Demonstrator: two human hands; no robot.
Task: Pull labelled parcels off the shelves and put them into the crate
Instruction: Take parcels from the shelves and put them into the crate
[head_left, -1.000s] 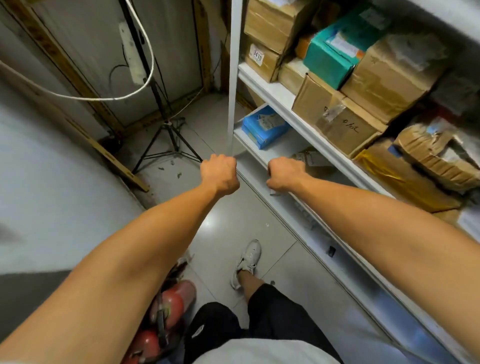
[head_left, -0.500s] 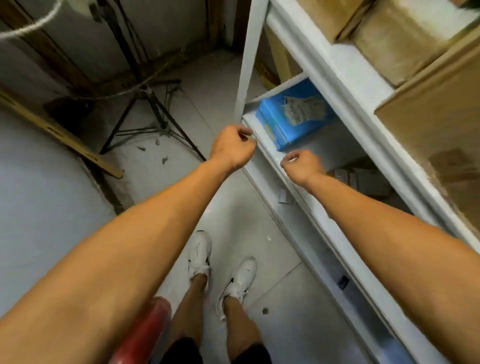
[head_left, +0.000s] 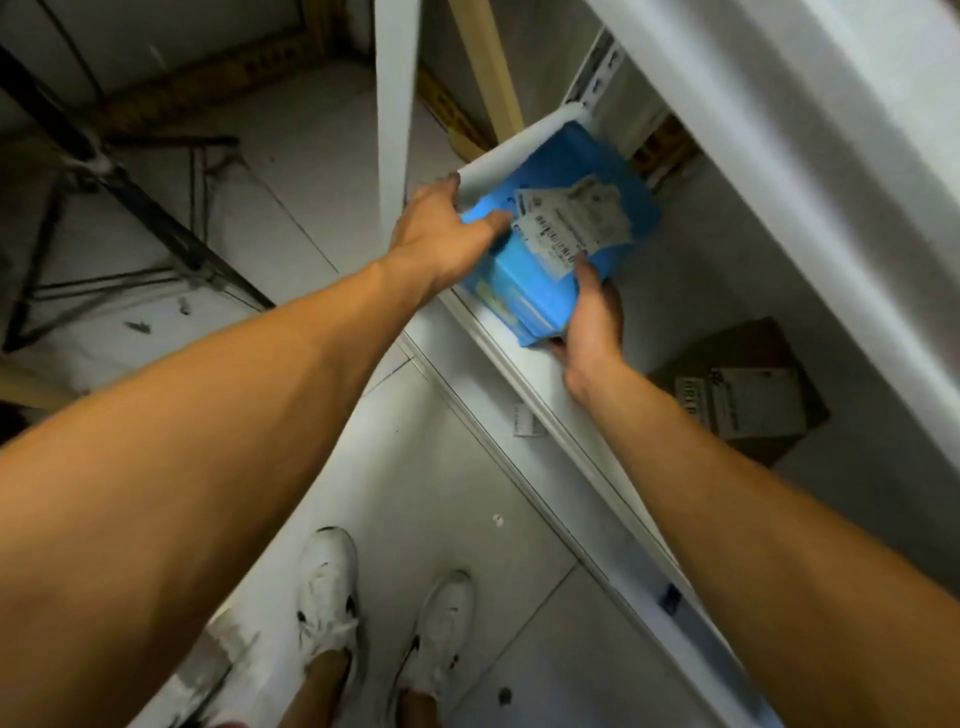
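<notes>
Both hands (left (head_left: 434, 228), right (head_left: 592, 317)) gripping blue parcel (head_left: 524, 291), label up, long axis shelf-deep.

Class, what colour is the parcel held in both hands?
Blue parcel, with a white label; head view.

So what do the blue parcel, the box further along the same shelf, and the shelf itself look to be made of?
Blue parcel: probably glossy printed card or plastic wrap, judging by its sheen; it carries a white paper label.
Brown box: matte cardboard, with a paper label.
Shelf: likely white-painted metal, given its smooth thin edge.
</notes>
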